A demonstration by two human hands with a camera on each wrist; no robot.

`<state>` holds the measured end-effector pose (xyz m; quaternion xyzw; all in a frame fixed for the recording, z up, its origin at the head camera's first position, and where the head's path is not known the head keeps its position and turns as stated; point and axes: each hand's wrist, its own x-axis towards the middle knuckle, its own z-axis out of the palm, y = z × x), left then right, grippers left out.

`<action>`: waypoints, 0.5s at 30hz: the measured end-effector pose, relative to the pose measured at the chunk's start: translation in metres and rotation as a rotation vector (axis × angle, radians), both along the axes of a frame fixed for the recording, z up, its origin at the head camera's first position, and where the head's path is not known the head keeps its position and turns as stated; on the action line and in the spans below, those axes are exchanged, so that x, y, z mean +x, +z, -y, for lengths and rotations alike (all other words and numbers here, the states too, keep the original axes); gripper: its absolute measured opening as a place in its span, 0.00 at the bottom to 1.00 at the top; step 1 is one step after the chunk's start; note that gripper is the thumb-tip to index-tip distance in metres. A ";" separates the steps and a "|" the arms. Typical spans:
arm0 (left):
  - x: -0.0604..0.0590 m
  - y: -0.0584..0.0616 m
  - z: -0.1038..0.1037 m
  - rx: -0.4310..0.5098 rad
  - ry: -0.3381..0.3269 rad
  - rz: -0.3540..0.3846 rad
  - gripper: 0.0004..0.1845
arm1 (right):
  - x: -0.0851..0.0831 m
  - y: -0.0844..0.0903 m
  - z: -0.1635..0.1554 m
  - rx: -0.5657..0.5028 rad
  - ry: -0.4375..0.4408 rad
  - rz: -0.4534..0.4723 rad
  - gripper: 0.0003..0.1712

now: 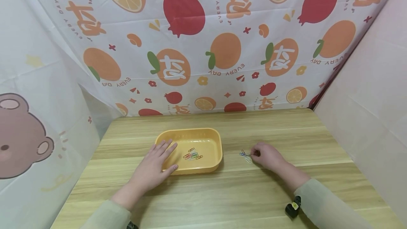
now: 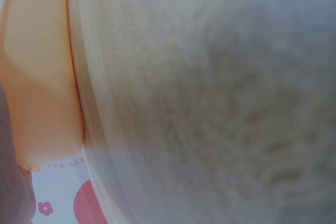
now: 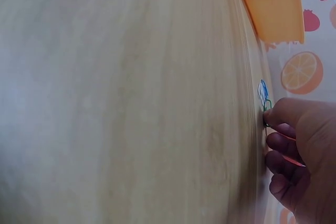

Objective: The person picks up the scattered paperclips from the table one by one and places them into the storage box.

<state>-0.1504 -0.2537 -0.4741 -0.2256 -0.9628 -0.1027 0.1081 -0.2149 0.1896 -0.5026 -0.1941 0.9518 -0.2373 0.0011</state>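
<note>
A yellow plastic tray (image 1: 190,168) stands on the table, several coloured paper clips (image 1: 192,156) lying loose on its floor. My left hand (image 1: 153,165) rests over the tray's left side, fingers spread across the rim and thumb at the front edge. To the right of the tray, my right hand (image 1: 268,156) pinches a green paper clip (image 3: 268,103) between thumb and index finger, low at the tabletop. Beside those fingertips lies a small group of paper clips (image 1: 244,154), blue and white among them. The other right fingers are curled in.
The wood-grain table (image 1: 203,200) reaches back to a fruit-printed cloth (image 1: 194,63). Pale cloth walls stand at left and right, the left one with a printed bear (image 1: 22,137). A small black device (image 1: 293,207) sits at the right sleeve.
</note>
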 end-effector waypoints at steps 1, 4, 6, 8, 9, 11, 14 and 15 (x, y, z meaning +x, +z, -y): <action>0.000 0.000 0.000 -0.002 -0.001 0.001 0.40 | 0.000 0.000 -0.001 0.001 0.003 -0.003 0.05; 0.000 0.000 0.000 0.001 -0.002 0.004 0.40 | 0.000 0.000 -0.002 0.002 0.005 -0.001 0.05; 0.000 0.001 0.000 0.003 -0.003 0.005 0.40 | 0.000 0.000 -0.004 0.002 0.002 0.004 0.05; 0.000 0.001 0.000 0.006 -0.005 0.003 0.40 | 0.001 0.000 -0.005 -0.002 0.003 0.009 0.05; 0.000 0.001 -0.001 0.006 -0.004 0.002 0.40 | 0.001 0.001 -0.006 -0.004 0.006 0.010 0.04; 0.001 0.001 0.000 0.002 -0.003 -0.001 0.40 | 0.001 0.001 -0.006 -0.008 0.015 0.009 0.04; 0.001 0.001 0.000 0.002 -0.003 -0.003 0.40 | 0.000 0.001 -0.008 -0.015 0.024 0.011 0.03; 0.001 0.001 -0.001 0.002 -0.004 -0.004 0.40 | 0.000 0.000 -0.009 -0.019 0.026 0.011 0.03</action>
